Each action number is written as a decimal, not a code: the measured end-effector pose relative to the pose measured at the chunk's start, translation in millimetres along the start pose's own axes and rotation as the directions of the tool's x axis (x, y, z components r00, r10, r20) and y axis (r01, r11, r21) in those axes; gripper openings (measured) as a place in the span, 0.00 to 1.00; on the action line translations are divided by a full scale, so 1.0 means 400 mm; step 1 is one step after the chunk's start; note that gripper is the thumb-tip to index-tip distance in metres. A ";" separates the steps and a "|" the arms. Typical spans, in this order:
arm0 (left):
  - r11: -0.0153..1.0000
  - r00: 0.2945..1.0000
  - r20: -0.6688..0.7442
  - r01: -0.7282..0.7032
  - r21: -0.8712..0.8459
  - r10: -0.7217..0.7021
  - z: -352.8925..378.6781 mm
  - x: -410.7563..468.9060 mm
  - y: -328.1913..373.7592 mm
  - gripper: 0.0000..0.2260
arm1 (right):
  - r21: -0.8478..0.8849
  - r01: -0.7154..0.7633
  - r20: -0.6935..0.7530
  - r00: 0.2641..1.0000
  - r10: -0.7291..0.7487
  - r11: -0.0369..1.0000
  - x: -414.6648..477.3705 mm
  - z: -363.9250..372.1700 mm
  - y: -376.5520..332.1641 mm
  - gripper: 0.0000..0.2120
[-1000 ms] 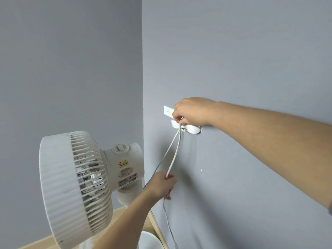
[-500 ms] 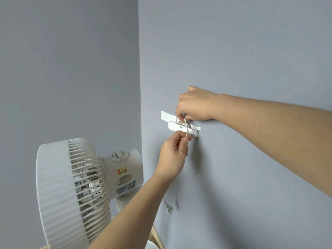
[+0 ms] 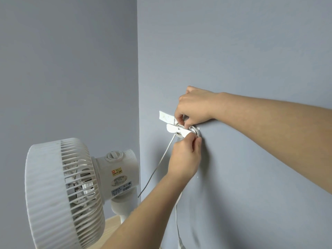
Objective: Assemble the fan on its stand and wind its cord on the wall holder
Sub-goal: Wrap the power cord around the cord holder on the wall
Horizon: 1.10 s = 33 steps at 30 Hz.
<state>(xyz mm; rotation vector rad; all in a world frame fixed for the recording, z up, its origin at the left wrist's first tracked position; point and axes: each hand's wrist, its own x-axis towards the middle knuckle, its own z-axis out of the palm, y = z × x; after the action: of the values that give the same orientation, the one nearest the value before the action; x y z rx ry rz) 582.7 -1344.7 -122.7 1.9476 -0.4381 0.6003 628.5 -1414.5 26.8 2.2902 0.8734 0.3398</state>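
Note:
A white fan (image 3: 62, 191) with a ribbed grille sits mounted on its white stand post (image 3: 124, 209) at the lower left. On the blue-grey wall a white cord holder (image 3: 175, 130) carries several turns of the white cord (image 3: 159, 162). My right hand (image 3: 194, 106) rests on top of the holder, fingers pinching the wound cord. My left hand (image 3: 186, 159) comes up from below and grips the cord at the holder's right end. One strand slants down from the holder toward the fan; another hangs down the wall behind my left forearm.
A white adhesive strip (image 3: 166, 116) sticks to the wall just left of the holder. The wall corner (image 3: 138, 87) runs vertically between fan and holder. A pale wooden surface (image 3: 111, 229) lies under the fan.
My left hand rose from low on the hanging cord up to the holder, bringing the cord around it. The long slack loop is gone and the view has shifted a little.

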 end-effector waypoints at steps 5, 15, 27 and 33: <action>0.954 0.993 -0.048 -0.091 0.287 0.109 0.016 0.008 0.000 0.10 | -0.024 0.041 0.040 0.998 -0.040 0.999 0.004 0.014 -0.011 0.15; 0.738 0.975 -0.016 -0.155 0.657 0.220 0.018 0.004 -0.023 0.11 | -0.100 0.048 0.067 0.997 -0.041 0.994 0.023 0.015 -0.010 0.20; 0.680 0.952 -0.031 -0.195 0.707 0.304 0.025 -0.014 -0.049 0.01 | -0.109 0.046 0.047 0.998 -0.041 0.993 0.008 0.016 -0.015 0.17; 0.762 0.940 -0.123 -0.177 0.623 0.319 0.024 -0.028 -0.071 0.10 | -0.121 0.042 0.059 0.998 -0.035 0.992 0.009 0.014 -0.020 0.17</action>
<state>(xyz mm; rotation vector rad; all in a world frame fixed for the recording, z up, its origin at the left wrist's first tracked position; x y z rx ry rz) 591.0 -1340.9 -153.4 2.4059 -0.3940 1.2479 629.7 -1410.3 17.4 2.1569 0.8443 0.3013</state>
